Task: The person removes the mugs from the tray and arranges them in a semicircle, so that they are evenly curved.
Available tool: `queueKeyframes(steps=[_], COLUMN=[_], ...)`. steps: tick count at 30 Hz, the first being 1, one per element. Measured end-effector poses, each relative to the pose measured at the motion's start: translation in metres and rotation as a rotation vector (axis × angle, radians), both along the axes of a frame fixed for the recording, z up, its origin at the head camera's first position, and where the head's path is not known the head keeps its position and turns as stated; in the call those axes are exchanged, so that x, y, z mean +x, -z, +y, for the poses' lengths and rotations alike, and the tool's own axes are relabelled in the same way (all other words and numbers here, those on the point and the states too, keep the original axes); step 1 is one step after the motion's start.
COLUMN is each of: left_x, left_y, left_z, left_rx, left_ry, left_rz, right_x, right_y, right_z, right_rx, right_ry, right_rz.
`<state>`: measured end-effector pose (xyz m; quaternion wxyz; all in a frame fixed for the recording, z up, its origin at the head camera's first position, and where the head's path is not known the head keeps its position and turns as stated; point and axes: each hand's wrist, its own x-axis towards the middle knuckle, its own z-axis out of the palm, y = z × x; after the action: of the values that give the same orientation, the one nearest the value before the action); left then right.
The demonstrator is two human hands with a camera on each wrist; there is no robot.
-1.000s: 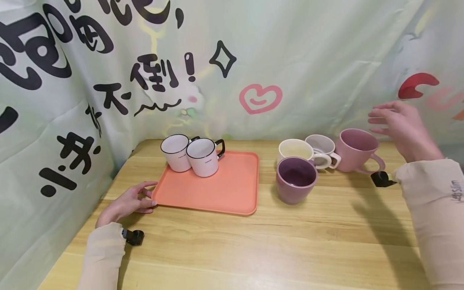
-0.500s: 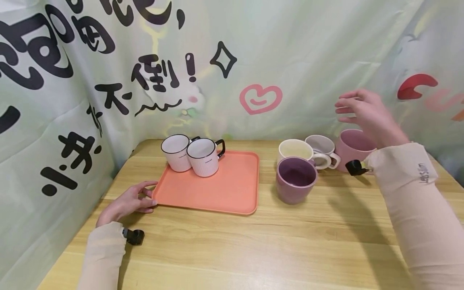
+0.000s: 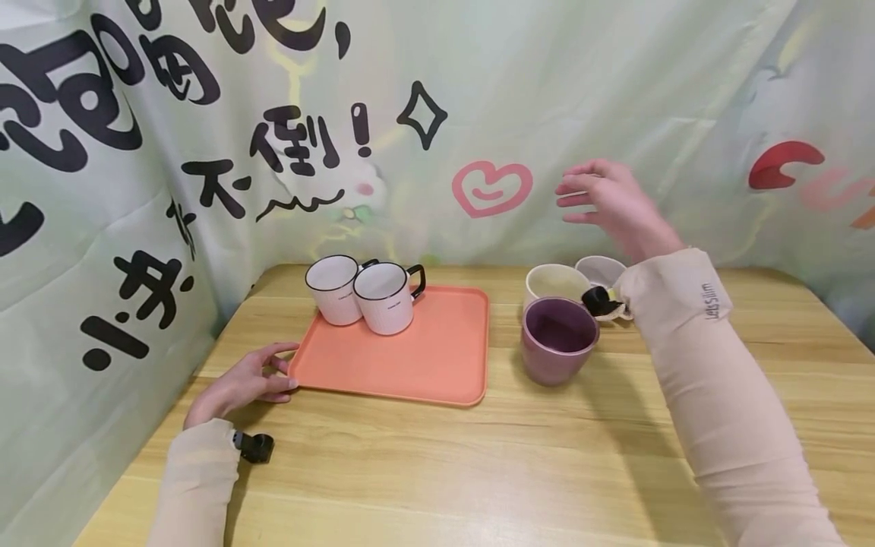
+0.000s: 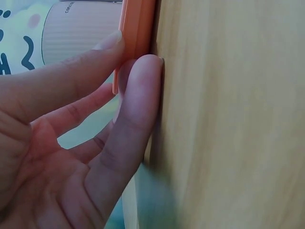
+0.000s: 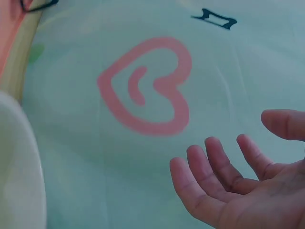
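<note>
Right hand (image 3: pixel 608 201) hung in the air with its fingers loosely spread and nothing in it, above the cluster of mugs at about two o'clock on the desk (image 3: pixel 478 463): a purple mug (image 3: pixel 557 339) nearest the person, a cream mug (image 3: pixel 555 282) just behind it at twelve o'clock, and a pale mug (image 3: pixel 601 270) partly hidden by the sleeve (image 3: pixel 711 380). Left hand (image 3: pixel 242 384) lay at nine o'clock, thumb and fingers pinching the near left corner of the orange tray (image 3: pixel 417 357), which carried two white black-rimmed mugs (image 3: pixel 362 292) touching each other at its far left. By my judgement the step in hand was fetching another mug for the tray, with the reach not yet settled on one. The next move would call for lowering the open hand onto a mug, probably the purple one, and closing round it without knocking its close neighbours.
</note>
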<state>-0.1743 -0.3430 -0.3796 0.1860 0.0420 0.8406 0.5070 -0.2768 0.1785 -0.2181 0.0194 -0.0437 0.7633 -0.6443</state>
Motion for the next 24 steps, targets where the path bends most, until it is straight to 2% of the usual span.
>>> queueKeyframes(steps=[5, 15, 24], left_x=[0.0, 0.001, 0.001], left_y=[0.0, 0.002, 0.001], left_z=[0.001, 0.002, 0.002], left_rx=[-0.004, 0.006, 0.006], left_ry=[-0.009, -0.015, -0.011], left_rz=[-0.007, -0.014, -0.009], right_x=[-0.003, -0.008, -0.01], right_y=[0.0, 0.008, 0.02], right_z=[-0.026, -0.067, -0.1], right_rx=[-0.095, -0.123, -0.085], right_ry=[-0.019, -0.052, -0.078], right_rz=[-0.033, -0.091, -0.132])
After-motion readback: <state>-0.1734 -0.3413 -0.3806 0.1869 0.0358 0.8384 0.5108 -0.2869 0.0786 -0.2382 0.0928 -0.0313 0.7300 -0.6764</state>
